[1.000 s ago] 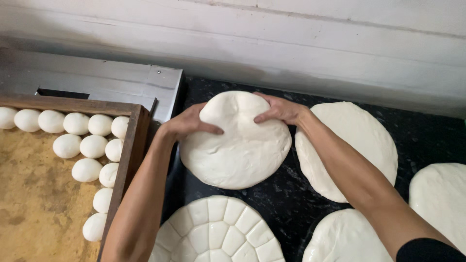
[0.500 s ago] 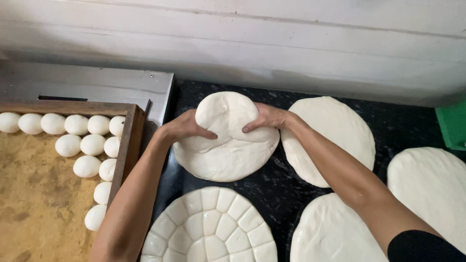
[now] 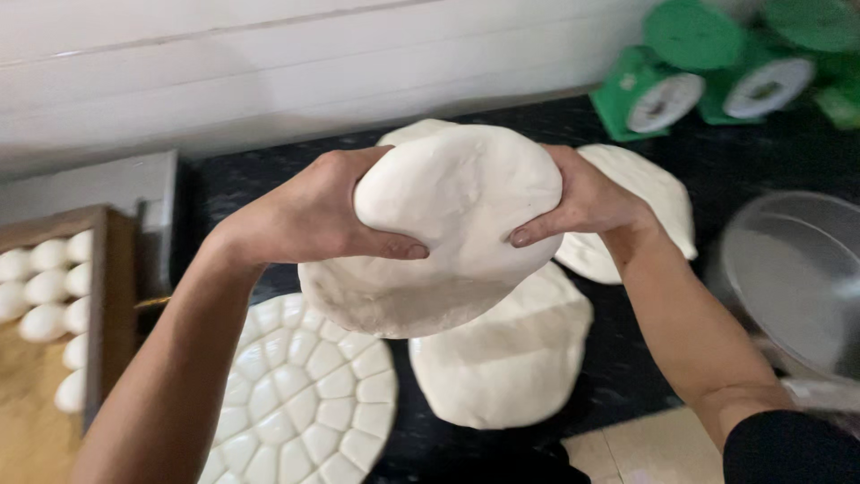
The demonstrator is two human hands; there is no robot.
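The round, flattened disc of pale raw dough (image 3: 448, 242) hangs in the air above the black speckled countertop (image 3: 645, 358), lifted clear of it and tilted so its broad face turns toward the camera, the lower edge sagging down over what lies beneath. The left hand (image 3: 313, 215) clamps its left rim — fingers curled behind, thumb pressed flat across the front face — with the bare forearm running down to the lower left. The right hand (image 3: 587, 202) grips the right rim in the same manner, thumb laid on the front and pointing inward, wrist bent, forearm dropping to the lower right where a dark sleeve (image 3: 788, 448) begins. Both hands are closed on the dough. Under it lie a flat white dough round (image 3: 511, 358) and, to its left, a white moulded round tray patterned in segments (image 3: 305, 394). Another flat dough round (image 3: 649, 202) lies behind the right hand. A clear plastic bowl (image 3: 793, 278) stands at the right edge — green scales with round dials (image 3: 708, 81) behind it. At far left a wooden tray (image 3: 112, 305) holds small white dough balls (image 3: 45, 287).
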